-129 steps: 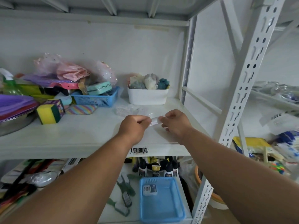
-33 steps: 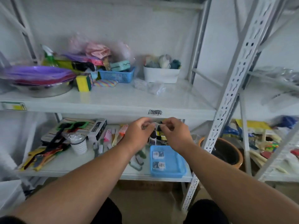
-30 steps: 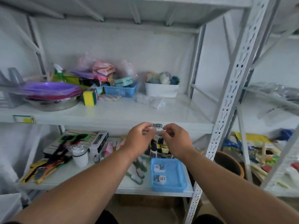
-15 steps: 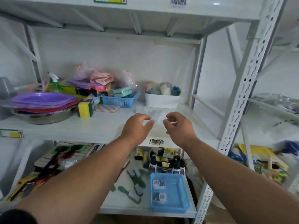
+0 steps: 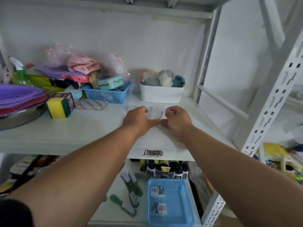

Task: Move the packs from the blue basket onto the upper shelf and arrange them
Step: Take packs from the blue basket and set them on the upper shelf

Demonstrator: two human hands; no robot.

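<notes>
Both my hands reach onto the white upper shelf [image 5: 91, 133], in front of the white bin. My left hand [image 5: 139, 119] and my right hand [image 5: 177, 119] curl over a small clear pack [image 5: 155, 114], pinching it from either side, thumbs almost touching at its near edge. More clear packs [image 5: 136, 104] lie just behind it on the shelf; their outlines are hard to make out. Down on the lower shelf stands the blue basket [image 5: 185, 208] with two labelled packs inside, one [image 5: 157, 191] at the back and one [image 5: 159, 209] in front of it.
A white bin [image 5: 161, 95] of soft items stands behind my hands. Left of it sit a blue mesh basket [image 5: 106, 95], a yellow-green sponge [image 5: 58, 107], purple plates on a metal bowl [image 5: 18, 118]. The rack upright [image 5: 268, 108] rises at the right. Bottles [image 5: 164, 169] stand behind the basket.
My hands have risen from the lower shelf with a clear pack and moved forward onto the upper shelf, lowering it beside the packs lying there. The view has tilted upward.
</notes>
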